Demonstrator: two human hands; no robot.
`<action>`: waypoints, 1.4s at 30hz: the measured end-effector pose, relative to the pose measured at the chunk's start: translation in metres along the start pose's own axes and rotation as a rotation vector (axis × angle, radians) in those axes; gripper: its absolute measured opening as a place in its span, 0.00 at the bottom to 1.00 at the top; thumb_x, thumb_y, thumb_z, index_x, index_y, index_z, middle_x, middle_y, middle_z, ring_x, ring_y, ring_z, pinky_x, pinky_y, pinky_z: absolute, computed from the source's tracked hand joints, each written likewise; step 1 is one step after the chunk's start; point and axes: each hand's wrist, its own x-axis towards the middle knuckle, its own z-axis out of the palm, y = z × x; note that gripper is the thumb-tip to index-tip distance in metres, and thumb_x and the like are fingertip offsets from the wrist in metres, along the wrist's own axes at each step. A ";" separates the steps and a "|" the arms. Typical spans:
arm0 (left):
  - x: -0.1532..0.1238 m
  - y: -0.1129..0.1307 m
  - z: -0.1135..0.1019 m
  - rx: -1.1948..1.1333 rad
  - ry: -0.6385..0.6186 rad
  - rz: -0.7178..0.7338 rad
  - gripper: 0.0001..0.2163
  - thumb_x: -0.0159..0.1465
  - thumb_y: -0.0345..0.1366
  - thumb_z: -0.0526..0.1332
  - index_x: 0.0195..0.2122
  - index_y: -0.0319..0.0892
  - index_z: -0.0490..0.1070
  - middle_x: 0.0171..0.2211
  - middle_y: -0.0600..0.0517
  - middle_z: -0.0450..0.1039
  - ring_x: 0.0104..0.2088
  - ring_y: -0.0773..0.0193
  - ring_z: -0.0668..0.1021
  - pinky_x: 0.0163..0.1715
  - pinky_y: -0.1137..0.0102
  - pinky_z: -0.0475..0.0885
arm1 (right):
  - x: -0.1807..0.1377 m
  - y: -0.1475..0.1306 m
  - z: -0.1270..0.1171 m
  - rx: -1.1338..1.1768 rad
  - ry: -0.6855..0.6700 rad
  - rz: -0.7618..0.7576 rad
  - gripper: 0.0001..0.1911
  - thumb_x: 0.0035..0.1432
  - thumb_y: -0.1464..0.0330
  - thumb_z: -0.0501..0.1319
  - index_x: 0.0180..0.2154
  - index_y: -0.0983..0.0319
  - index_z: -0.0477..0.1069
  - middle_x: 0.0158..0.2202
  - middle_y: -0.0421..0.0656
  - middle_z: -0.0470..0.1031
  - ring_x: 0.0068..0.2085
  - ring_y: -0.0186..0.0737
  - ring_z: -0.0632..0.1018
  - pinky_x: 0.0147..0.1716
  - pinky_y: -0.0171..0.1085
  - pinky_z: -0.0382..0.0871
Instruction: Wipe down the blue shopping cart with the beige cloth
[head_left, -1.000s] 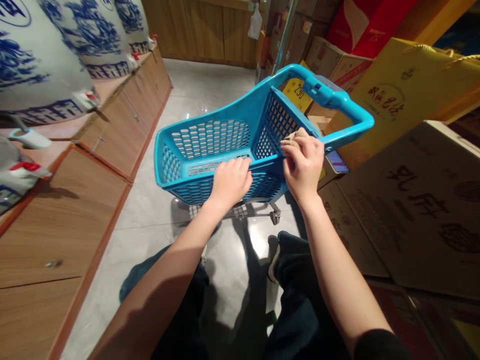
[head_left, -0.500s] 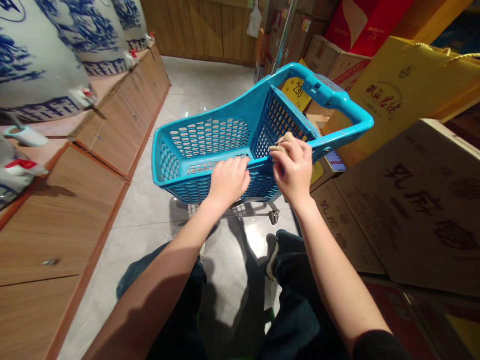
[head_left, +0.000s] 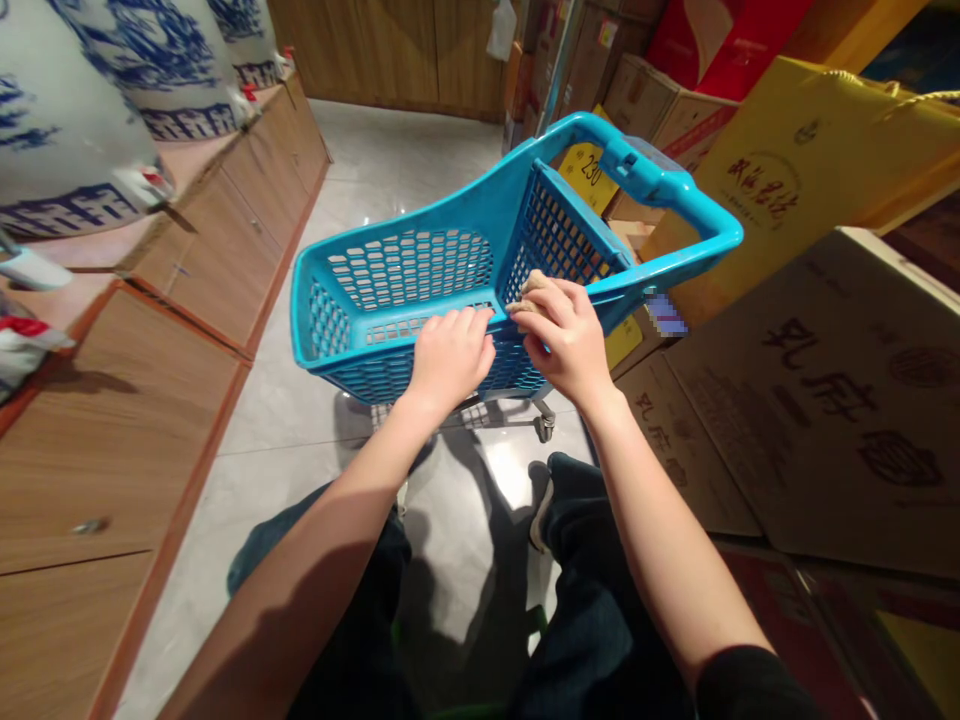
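A blue plastic shopping cart [head_left: 420, 215] with lattice sides stands sideways in front of me, its handle [head_left: 716, 222] to the right. The fingers of my left hand [head_left: 452, 350] are curled over the cart's near rim. Close to its right, my right hand [head_left: 568, 338] pinches a crumpled beige cloth [head_left: 534, 285] against the same rim, near the cart's inner grid panel [head_left: 566, 225]. Most of the cloth is hidden under the fingers. Nothing shows inside the basket.
Large white jars with blue patterns [head_left: 161, 50] line the wooden cabinets [head_left: 97, 430] on the left. Cartons [head_left: 840, 400], a yellow gift bag [head_left: 772, 150] and a yellow price sign [head_left: 586, 172] crowd the right side. A caster wheel [head_left: 545, 428] rests on the shiny tiled floor [head_left: 262, 480].
My right hand has slid left along the rim with the cloth, closer to my left hand. The left hand keeps its place on the rim. The view has shifted slightly.
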 end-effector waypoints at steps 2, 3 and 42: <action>0.000 0.000 0.000 0.007 -0.001 0.004 0.18 0.77 0.36 0.52 0.62 0.37 0.73 0.50 0.39 0.82 0.52 0.46 0.82 0.48 0.57 0.71 | 0.000 0.009 -0.004 0.018 -0.030 0.017 0.13 0.66 0.73 0.60 0.44 0.54 0.82 0.52 0.44 0.83 0.58 0.49 0.76 0.60 0.53 0.76; 0.000 0.000 0.000 0.009 -0.001 0.006 0.18 0.77 0.36 0.52 0.62 0.37 0.73 0.50 0.39 0.82 0.52 0.46 0.82 0.48 0.57 0.71 | 0.000 0.016 -0.008 0.009 -0.001 0.066 0.12 0.66 0.72 0.60 0.44 0.54 0.82 0.52 0.45 0.83 0.57 0.51 0.76 0.60 0.55 0.75; 0.009 0.002 -0.002 -0.057 0.025 -0.059 0.23 0.82 0.47 0.45 0.64 0.49 0.76 0.45 0.44 0.84 0.49 0.51 0.84 0.41 0.61 0.68 | -0.002 0.004 -0.005 -0.043 -0.019 0.135 0.13 0.68 0.71 0.58 0.46 0.54 0.80 0.53 0.46 0.81 0.61 0.51 0.74 0.66 0.55 0.71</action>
